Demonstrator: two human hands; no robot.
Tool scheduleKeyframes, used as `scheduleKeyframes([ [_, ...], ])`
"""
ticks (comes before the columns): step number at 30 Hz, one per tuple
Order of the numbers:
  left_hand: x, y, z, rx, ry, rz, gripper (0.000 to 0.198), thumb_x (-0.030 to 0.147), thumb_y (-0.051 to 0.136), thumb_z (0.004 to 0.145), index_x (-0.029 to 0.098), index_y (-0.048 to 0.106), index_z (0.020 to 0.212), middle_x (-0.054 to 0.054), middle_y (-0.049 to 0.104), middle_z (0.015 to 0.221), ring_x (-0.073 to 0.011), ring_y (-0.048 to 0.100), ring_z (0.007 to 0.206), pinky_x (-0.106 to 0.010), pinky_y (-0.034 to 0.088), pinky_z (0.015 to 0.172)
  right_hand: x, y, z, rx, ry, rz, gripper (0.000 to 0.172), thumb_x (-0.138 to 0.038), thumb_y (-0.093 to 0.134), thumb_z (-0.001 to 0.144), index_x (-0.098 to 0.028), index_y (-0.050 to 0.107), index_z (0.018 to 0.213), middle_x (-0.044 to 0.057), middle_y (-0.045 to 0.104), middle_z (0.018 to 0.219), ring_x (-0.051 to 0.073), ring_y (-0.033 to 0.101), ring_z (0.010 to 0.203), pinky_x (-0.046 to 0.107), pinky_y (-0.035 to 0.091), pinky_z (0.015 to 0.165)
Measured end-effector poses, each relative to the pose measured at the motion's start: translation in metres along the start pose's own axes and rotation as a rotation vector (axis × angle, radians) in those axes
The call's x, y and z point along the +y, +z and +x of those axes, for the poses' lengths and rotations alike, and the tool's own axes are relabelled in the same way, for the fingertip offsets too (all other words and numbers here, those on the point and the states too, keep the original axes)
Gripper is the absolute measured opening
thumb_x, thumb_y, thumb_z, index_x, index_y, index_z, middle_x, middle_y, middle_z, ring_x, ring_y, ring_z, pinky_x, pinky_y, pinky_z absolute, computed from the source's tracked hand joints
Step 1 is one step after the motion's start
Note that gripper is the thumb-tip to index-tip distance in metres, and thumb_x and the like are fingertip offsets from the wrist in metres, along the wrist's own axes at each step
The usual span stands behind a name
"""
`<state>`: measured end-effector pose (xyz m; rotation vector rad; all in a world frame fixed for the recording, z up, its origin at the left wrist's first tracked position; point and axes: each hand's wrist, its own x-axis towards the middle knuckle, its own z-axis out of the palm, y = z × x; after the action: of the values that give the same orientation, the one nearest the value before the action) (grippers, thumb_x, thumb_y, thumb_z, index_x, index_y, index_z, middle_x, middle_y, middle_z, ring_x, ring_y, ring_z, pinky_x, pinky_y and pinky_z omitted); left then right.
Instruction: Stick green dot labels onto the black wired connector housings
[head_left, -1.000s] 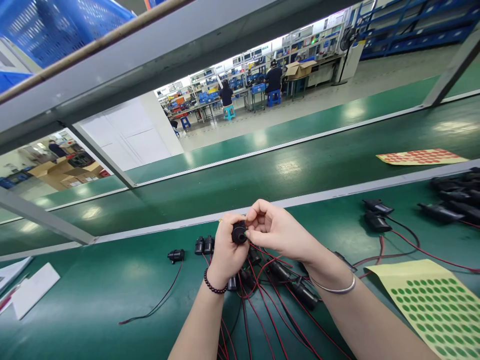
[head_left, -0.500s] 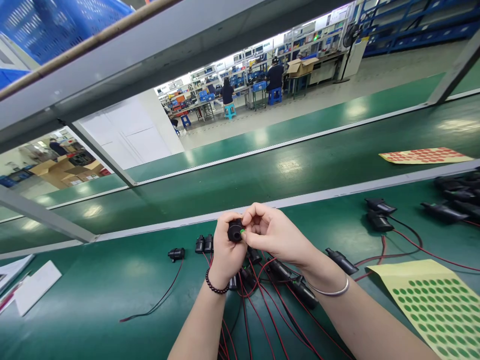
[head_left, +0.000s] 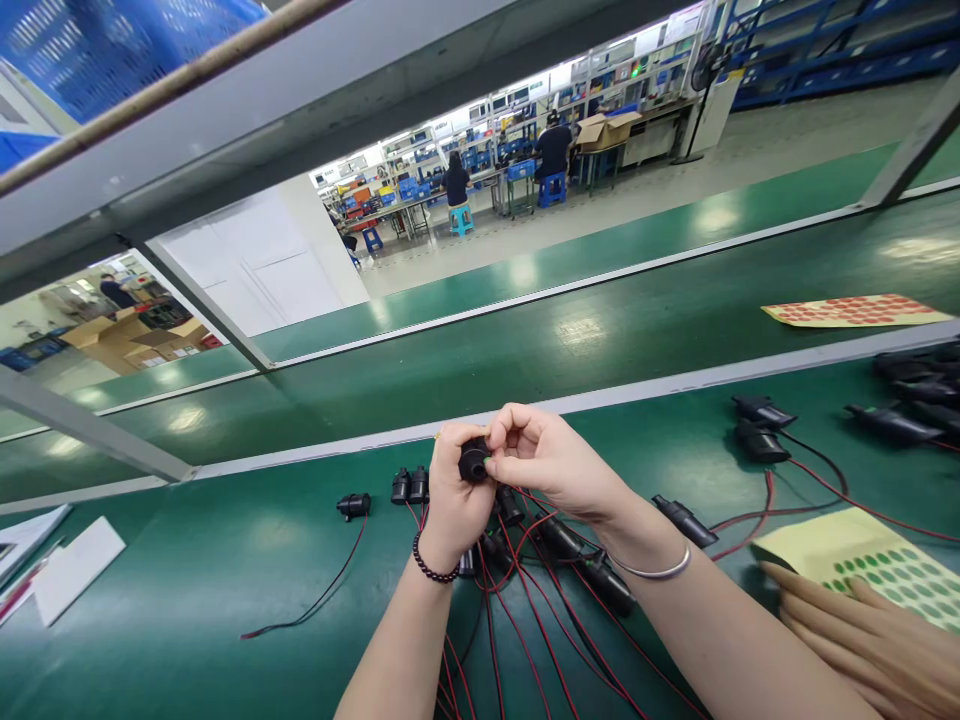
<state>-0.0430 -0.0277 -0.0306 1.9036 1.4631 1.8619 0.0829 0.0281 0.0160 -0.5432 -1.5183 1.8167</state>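
My left hand (head_left: 463,500) is closed around a black cylindrical part (head_left: 474,460), its round end with a dark hole facing me. With thumb and forefinger pinched together, my right hand (head_left: 536,455) presses a small green dot sticker (head_left: 487,463) at the side of that part; most of the sticker is hidden by the fingertips. Beneath my wrists lies a group of similar black parts (head_left: 559,538) with thin red and black wires. Two more black parts (head_left: 409,486) stand just left of my left hand, and a single black part (head_left: 352,506) with its wire lies farther left.
Another person's hand (head_left: 855,640) rests on the yellow sheet of green dots (head_left: 817,540) at right. More black parts (head_left: 892,425) are heaped at far right. A sheet of red dots (head_left: 855,311) lies beyond the white rail (head_left: 652,390). White cards (head_left: 79,570) lie at left.
Another person's hand has come in from the right onto the sheet of green dots. My right fingertips now cover more of the green sticker against the black part.
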Motion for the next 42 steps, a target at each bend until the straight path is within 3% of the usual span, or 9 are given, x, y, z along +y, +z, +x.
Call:
scheduleKeyframes([
  [6,0.005,0.008,0.006,0.067,-0.382,-0.481,0.035,0.025,0.069,0.071,0.025,0.047,0.098,0.003,0.050,0.084,-0.0122,0.054,0.077,-0.028,0.047,0.075,-0.002,-0.003,0.000,-0.001,-0.117,-0.160,0.020,-0.025,0.069,0.068,-0.020,0.054,0.081,0.001,0.061,0.079,0.014,0.057,0.073,0.028,0.049,0.069],
  [10,0.009,0.005,0.009,0.139,-0.526,-0.725,0.038,0.019,0.061,0.066,0.026,0.044,0.099,-0.001,0.055,0.096,-0.0180,0.059,0.099,-0.034,0.049,0.085,-0.001,-0.004,0.000,-0.003,-0.193,-0.453,0.020,-0.032,0.067,0.077,-0.020,0.058,0.090,0.007,0.065,0.098,0.018,0.060,0.084,0.033,0.050,0.074],
  [15,0.011,0.001,0.007,0.087,-0.540,-0.798,0.035,0.028,0.052,0.075,0.026,0.046,0.109,-0.010,0.060,0.120,-0.0266,0.060,0.109,-0.046,0.051,0.084,0.008,0.002,0.001,-0.110,-0.249,-0.549,0.031,-0.034,0.061,0.085,-0.021,0.057,0.113,0.011,0.066,0.113,0.021,0.064,0.086,0.034,0.053,0.070],
  [20,0.017,-0.003,0.012,0.071,-0.507,-0.795,0.039,0.047,0.049,0.082,0.025,0.049,0.115,-0.011,0.064,0.119,-0.0286,0.058,0.118,-0.051,0.046,0.098,0.012,0.000,0.001,0.000,-0.472,-0.739,0.024,-0.030,0.060,0.086,-0.021,0.060,0.108,0.011,0.068,0.104,0.025,0.063,0.093,0.040,0.051,0.082],
  [23,0.022,-0.008,0.017,0.118,-0.601,-0.890,0.037,0.042,0.055,0.082,0.023,0.055,0.114,-0.009,0.068,0.112,-0.0274,0.060,0.116,-0.045,0.044,0.101,0.011,-0.004,0.001,0.051,-0.572,-0.813,0.021,-0.030,0.061,0.087,-0.021,0.061,0.106,0.009,0.069,0.099,0.024,0.064,0.092,0.040,0.052,0.082],
  [28,0.023,-0.014,0.021,0.176,-0.731,-0.986,0.029,0.034,0.060,0.083,0.018,0.062,0.107,-0.010,0.073,0.105,-0.0233,0.067,0.103,-0.038,0.045,0.099,0.013,-0.006,0.002,0.060,-0.588,-0.838,0.019,-0.028,0.059,0.088,-0.021,0.061,0.105,0.007,0.069,0.092,0.021,0.066,0.082,0.035,0.054,0.074],
  [42,0.024,-0.016,0.024,0.175,-0.735,-1.001,0.017,0.023,0.061,0.080,0.017,0.060,0.096,-0.010,0.075,0.099,-0.0237,0.068,0.101,-0.043,0.047,0.099,0.017,-0.008,0.006,0.084,-0.706,-0.824,0.021,-0.020,0.065,0.083,-0.020,0.063,0.104,0.006,0.068,0.091,0.019,0.065,0.081,0.033,0.056,0.073],
])
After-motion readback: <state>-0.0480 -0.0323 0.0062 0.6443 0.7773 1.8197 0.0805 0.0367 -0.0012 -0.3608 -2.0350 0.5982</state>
